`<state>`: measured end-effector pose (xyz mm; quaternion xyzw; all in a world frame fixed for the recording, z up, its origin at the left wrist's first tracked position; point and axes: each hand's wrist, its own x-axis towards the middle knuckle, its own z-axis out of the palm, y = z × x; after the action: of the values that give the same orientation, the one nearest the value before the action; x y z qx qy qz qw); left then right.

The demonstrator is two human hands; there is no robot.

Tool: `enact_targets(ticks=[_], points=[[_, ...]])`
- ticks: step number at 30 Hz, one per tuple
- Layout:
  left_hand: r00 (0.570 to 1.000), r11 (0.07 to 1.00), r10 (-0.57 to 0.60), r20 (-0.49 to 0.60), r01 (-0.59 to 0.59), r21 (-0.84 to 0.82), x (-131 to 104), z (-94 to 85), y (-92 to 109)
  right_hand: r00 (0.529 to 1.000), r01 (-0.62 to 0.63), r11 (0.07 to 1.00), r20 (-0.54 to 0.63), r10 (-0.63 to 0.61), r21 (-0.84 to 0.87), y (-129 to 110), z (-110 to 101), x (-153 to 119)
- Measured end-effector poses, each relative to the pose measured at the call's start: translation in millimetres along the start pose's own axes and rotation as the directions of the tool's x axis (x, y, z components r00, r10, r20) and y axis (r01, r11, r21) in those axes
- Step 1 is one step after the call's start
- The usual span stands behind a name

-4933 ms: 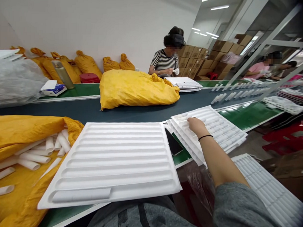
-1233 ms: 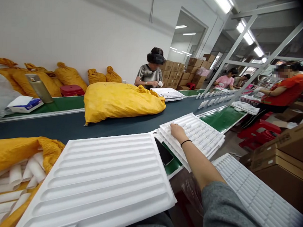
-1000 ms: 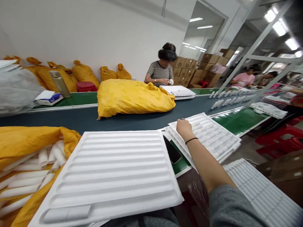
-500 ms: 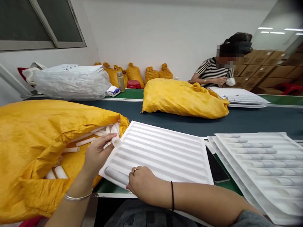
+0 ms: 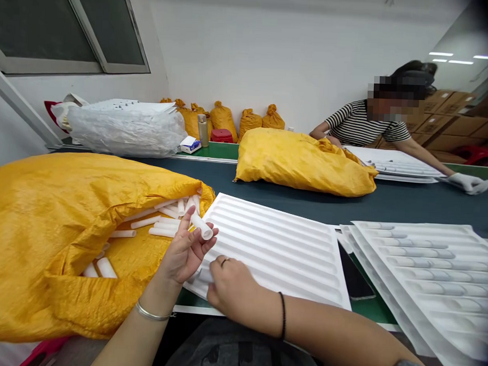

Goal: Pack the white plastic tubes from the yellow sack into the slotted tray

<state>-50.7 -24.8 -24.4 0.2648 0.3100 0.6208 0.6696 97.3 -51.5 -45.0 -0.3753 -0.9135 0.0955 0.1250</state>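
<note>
Two bare hands are working at the near left corner of a grooved white tray point(image 5: 277, 248). The left hand point(image 5: 190, 245), wearing a silver bangle, is holding a white tube point(image 5: 201, 226) just above the tray's left edge, its grip partly open, with the thumb and fingers spreading loosely around the tube. The right hand point(image 5: 234, 289), wearing a black band, is resting its curled fingers on the tray's near left corner, beside a tube end showing in the nearest groove; whether its grip is closing on anything cannot be told.

Left of the tray, an open yellow sack point(image 5: 87, 199) is spilling into view more loose tubes point(image 5: 164, 225). Right of the tray, a dark phone point(image 5: 356, 277) is lying on the green table point(image 5: 378, 310), next to stacked trays point(image 5: 436, 286) that are carrying tubes in their grooves. Beyond the tray, a full yellow bag point(image 5: 301, 161) is sitting on a dark belt point(image 5: 315, 207), while a person in a striped shirt point(image 5: 354, 123) is stretching a white-gloved hand point(image 5: 468, 183) to the right.
</note>
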Motion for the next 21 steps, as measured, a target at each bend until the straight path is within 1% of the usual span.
enact_targets(ticks=[2, 3, 4, 5, 7, 9, 11, 14, 16, 18, 19, 21], points=[[0.999, 0.998, 0.002, -0.035, -0.004, -0.068, -0.8, -0.4, -0.8, 0.986, -0.121, 0.980, -0.095, 0.137, 0.158, 14.1, -21.0, -4.7], [0.998, 0.996, 0.012, -0.054, -0.016, -0.086, -1.4, -0.1, -2.5, 0.971, -0.145, 0.955, -0.148, 0.187, 0.259, 22.4, -31.3, -7.2], [0.998, 0.995, 0.022, -0.066, -0.028, -0.091, -2.0, 0.7, -4.9, 0.956, -0.133, 0.924, -0.201, 0.215, 0.359, 30.9, -40.5, -9.6], [0.997, 0.995, 0.035, -0.071, -0.041, -0.087, -2.7, 1.9, -7.9, 0.941, -0.093, 0.893, -0.254, 0.223, 0.439, 39.3, -48.4, -12.0], [0.995, 0.995, 0.075, -0.070, -0.079, -0.060, -4.0, 5.5, -14.1, 0.918, 0.017, 0.861, -0.349, 0.188, 0.509, 53.9, -59.9, -16.5], [0.990, 0.992, 0.126, -0.064, -0.127, -0.023, -4.8, 10.1, -18.9, 0.905, 0.111, 0.875, -0.412, 0.107, 0.472, 64.4, -66.7, -21.3], [0.984, 0.985, 0.171, -0.055, -0.170, 0.024, -4.8, 15.3, -21.9, 0.895, 0.169, 0.906, -0.446, 0.025, 0.389, 70.3, -70.9, -26.6], [0.974, 0.975, 0.217, -0.070, -0.213, 0.058, -3.8, 23.4, -25.8, 0.887, 0.205, 0.940, -0.457, -0.060, 0.275, 71.4, -74.9, -34.9], [0.964, 0.969, 0.245, -0.107, -0.239, 0.059, -3.0, 27.6, -29.5, 0.889, 0.214, 0.951, -0.449, -0.094, 0.225, 69.3, -77.2, -39.3], [0.952, 0.958, 0.281, -0.118, -0.271, 0.095, -3.1, 28.9, -33.3, 0.889, 0.228, 0.955, -0.440, -0.124, 0.191, 67.5, -79.5, -42.2], [0.949, 0.948, 0.298, -0.103, -0.282, 0.148, -3.7, 28.3, -34.6, 0.887, 0.236, 0.954, -0.442, -0.134, 0.183, 67.4, -80.9, -43.0], [0.953, 0.902, 0.302, -0.035, -0.273, 0.333, -6.6, 25.4, -34.5, 0.877, 0.244, 0.952, -0.461, -0.134, 0.187, 69.6, -84.1, -44.1]])
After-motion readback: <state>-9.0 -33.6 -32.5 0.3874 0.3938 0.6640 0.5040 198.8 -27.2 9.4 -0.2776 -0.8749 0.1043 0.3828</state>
